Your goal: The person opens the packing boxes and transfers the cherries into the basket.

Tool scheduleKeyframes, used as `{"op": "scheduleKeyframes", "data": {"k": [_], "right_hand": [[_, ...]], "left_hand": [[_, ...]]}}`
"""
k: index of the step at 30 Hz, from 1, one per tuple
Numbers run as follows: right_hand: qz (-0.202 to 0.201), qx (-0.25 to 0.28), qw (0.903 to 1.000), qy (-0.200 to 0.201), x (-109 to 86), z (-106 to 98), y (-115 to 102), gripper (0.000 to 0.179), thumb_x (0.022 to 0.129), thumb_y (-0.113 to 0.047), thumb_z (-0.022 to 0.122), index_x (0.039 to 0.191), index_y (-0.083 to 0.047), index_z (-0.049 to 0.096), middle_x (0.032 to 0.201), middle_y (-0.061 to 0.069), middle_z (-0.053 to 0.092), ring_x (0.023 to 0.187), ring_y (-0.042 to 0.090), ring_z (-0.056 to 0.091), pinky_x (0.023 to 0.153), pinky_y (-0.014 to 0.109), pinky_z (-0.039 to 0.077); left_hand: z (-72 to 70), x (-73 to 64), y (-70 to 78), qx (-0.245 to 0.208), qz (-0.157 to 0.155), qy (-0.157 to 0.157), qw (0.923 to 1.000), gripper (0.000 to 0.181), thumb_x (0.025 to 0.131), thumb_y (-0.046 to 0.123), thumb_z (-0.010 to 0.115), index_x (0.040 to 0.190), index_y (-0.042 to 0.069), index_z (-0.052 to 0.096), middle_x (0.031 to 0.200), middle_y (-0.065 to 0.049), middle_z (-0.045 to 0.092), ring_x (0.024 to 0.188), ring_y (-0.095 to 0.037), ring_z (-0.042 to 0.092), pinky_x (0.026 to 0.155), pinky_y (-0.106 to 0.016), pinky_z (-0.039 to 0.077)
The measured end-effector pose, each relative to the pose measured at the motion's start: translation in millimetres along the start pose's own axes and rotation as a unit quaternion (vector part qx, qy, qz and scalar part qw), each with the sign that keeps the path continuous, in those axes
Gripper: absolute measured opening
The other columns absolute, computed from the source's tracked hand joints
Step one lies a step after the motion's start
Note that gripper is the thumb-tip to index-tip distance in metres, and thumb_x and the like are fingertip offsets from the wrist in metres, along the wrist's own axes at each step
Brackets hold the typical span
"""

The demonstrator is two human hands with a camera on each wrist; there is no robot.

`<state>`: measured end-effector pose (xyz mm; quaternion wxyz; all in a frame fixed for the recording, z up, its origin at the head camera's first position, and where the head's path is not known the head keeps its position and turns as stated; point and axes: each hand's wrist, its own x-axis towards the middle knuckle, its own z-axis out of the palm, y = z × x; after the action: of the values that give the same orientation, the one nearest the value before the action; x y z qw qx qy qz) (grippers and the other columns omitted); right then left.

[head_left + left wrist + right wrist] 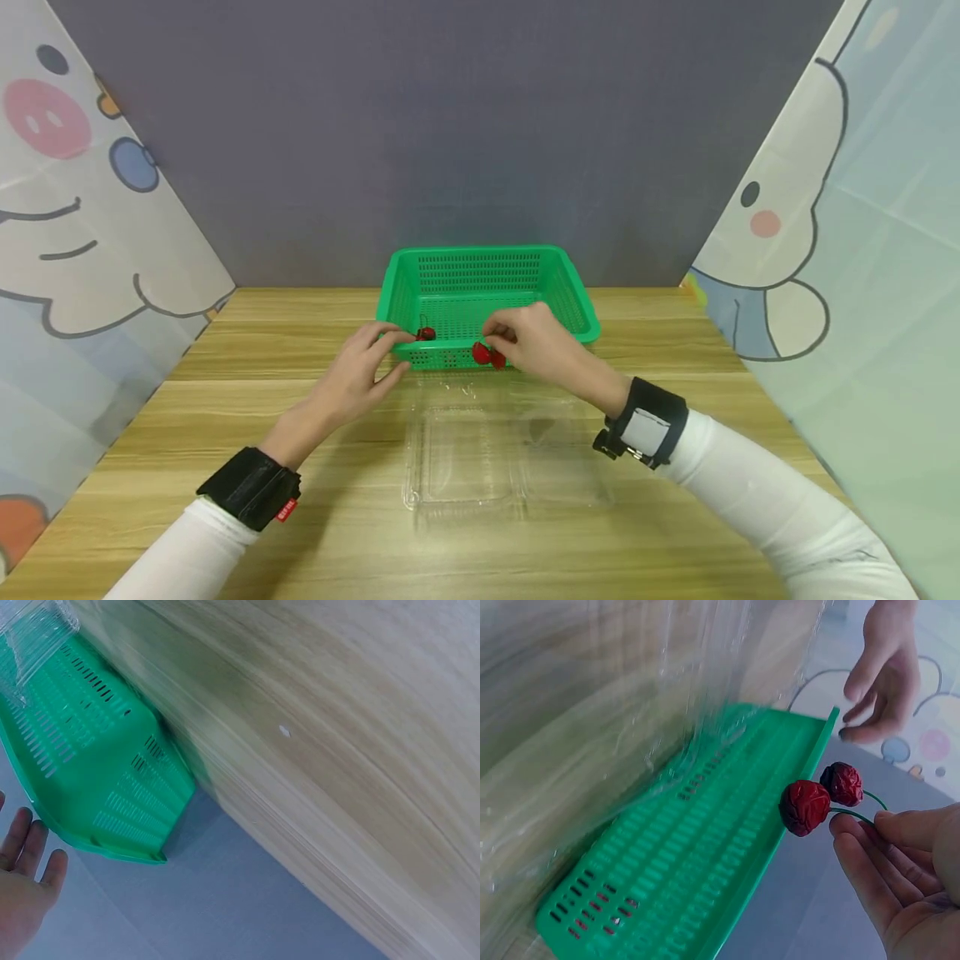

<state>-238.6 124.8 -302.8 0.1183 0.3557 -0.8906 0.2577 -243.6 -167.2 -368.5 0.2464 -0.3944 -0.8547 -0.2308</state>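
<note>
My right hand (542,343) pinches the thin green stems of two wrinkled red cherries (805,808) between thumb and fingertips. The cherries hang just outside the front rim of the green basket (480,273). At the basket's left front corner, my left hand (358,371) has its fingers loosely extended by the rim; whether they touch it is hard to tell. Another dark red cherry (426,333), stem upward, lies inside the basket close to those fingers. Red patches show through the basket's slots in the right wrist view, partly hidden by its wall.
A clear plastic clamshell box (465,454) lies opened flat on the wooden table (337,533), right in front of the basket. Behind the basket rises a grey wall (480,125). Cartoon-printed sheets (840,250) stand at both sides.
</note>
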Motion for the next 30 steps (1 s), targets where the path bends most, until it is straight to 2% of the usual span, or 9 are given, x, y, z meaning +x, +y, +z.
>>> {"op": "scheduleKeyframes", "data": {"k": [9, 15, 23, 25, 27, 30], "right_hand": [[0.033, 0.006, 0.9992, 0.02, 4.6, -14, 25, 0.006, 0.091, -0.003, 0.069, 0.095, -0.005, 0.073, 0.086, 0.0, 0.069, 0.075, 0.011, 0.068, 0.066, 0.016, 0.05], [0.043, 0.001, 0.9976, 0.054, 7.8, -23, 40, 0.004, 0.09, -0.003, 0.071, 0.093, -0.002, 0.074, 0.082, 0.001, 0.069, 0.07, 0.014, 0.069, 0.063, 0.02, 0.051], [0.073, -0.017, 0.9945, 0.073, 8.0, -34, 59, 0.006, 0.091, -0.005, 0.07, 0.095, -0.003, 0.073, 0.084, 0.003, 0.069, 0.073, 0.018, 0.069, 0.066, 0.026, 0.053], [0.081, -0.023, 0.9937, 0.074, 6.1, -35, 64, 0.006, 0.091, -0.005, 0.07, 0.096, -0.002, 0.073, 0.085, 0.005, 0.069, 0.073, 0.019, 0.069, 0.066, 0.028, 0.053], [0.087, -0.031, 0.9932, 0.071, 4.2, -35, 68, 0.006, 0.092, -0.005, 0.069, 0.096, -0.002, 0.073, 0.085, 0.005, 0.069, 0.074, 0.02, 0.069, 0.066, 0.028, 0.053], [0.09, -0.036, 0.9934, 0.063, 2.3, -34, 74, 0.007, 0.092, -0.004, 0.068, 0.096, -0.001, 0.072, 0.086, 0.007, 0.069, 0.075, 0.021, 0.069, 0.067, 0.028, 0.053]], "left_hand": [[-1.2, -1.5, 1.4, 0.0, 0.003, -0.006, 1.0, 0.038, 0.084, 0.007, 0.076, 0.119, 0.002, 0.061, 0.122, -0.01, 0.053, 0.115, -0.028, 0.051, 0.099, -0.041, 0.037], [-1.1, -5.0, 2.1, 0.009, -0.008, -0.016, 0.9998, 0.037, 0.087, 0.011, 0.074, 0.121, 0.004, 0.062, 0.123, -0.01, 0.053, 0.116, -0.029, 0.051, 0.099, -0.041, 0.037], [0.4, -9.6, 2.4, 0.01, -0.003, -0.009, 0.9999, 0.045, 0.085, 0.009, 0.073, 0.127, 0.002, 0.059, 0.135, -0.015, 0.047, 0.124, -0.034, 0.045, 0.103, -0.044, 0.034], [0.2, -10.7, 2.5, 0.008, -0.002, -0.01, 0.9999, 0.042, 0.089, 0.014, 0.069, 0.128, 0.002, 0.058, 0.136, -0.015, 0.047, 0.125, -0.034, 0.045, 0.104, -0.044, 0.034], [0.3, -11.2, 2.5, 0.007, 0.0, -0.011, 0.9999, 0.04, 0.097, 0.028, 0.061, 0.128, 0.002, 0.058, 0.136, -0.015, 0.047, 0.125, -0.034, 0.045, 0.104, -0.044, 0.034], [0.0, -11.6, 2.2, 0.008, 0.001, -0.011, 0.9999, 0.053, 0.103, 0.046, 0.042, 0.128, 0.002, 0.058, 0.136, -0.014, 0.047, 0.125, -0.034, 0.045, 0.104, -0.044, 0.033]]}}
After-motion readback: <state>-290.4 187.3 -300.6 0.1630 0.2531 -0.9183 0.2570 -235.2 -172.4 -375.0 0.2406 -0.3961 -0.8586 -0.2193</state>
